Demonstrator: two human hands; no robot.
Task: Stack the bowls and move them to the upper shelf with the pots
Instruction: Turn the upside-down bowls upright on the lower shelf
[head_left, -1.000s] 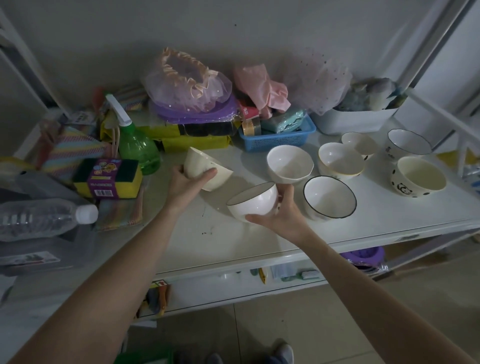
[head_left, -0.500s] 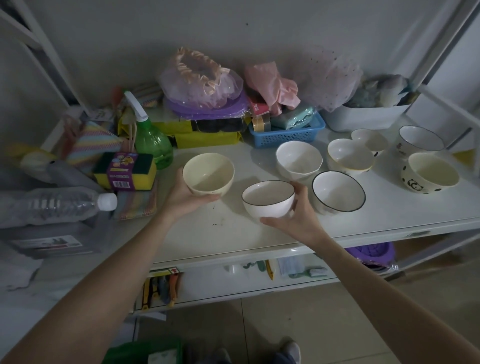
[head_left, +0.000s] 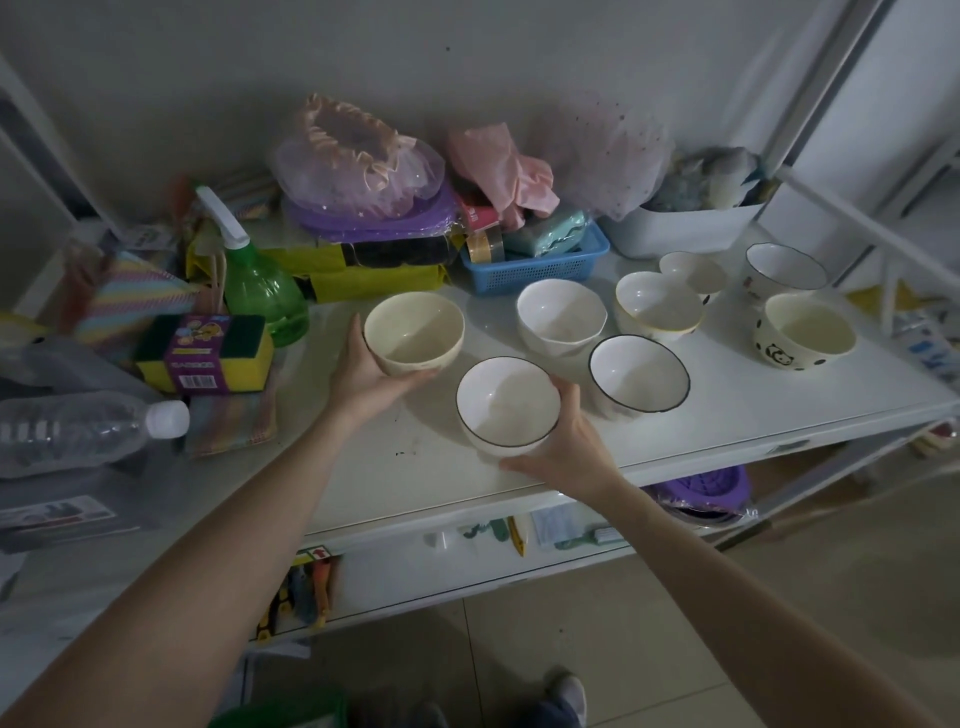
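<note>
At the front of the white shelf (head_left: 675, 447), a black-rimmed bowl (head_left: 508, 402) is cupped by the curled right hand (head_left: 569, 441). Just beyond to the left, a cream bowl (head_left: 414, 332) is cradled from below in the left hand (head_left: 363, 371). Farther back, six more bowls are ranged to the right, unstacked, before a blue basket (head_left: 540, 262).

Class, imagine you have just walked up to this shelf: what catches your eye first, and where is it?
First, two hands at the shelf's front, each holding a bowl: the left hand cups a cream bowl, the right hand a black-rimmed white bowl. Next, the panda-print bowl at the right, and the green spray bottle at the left.
</note>
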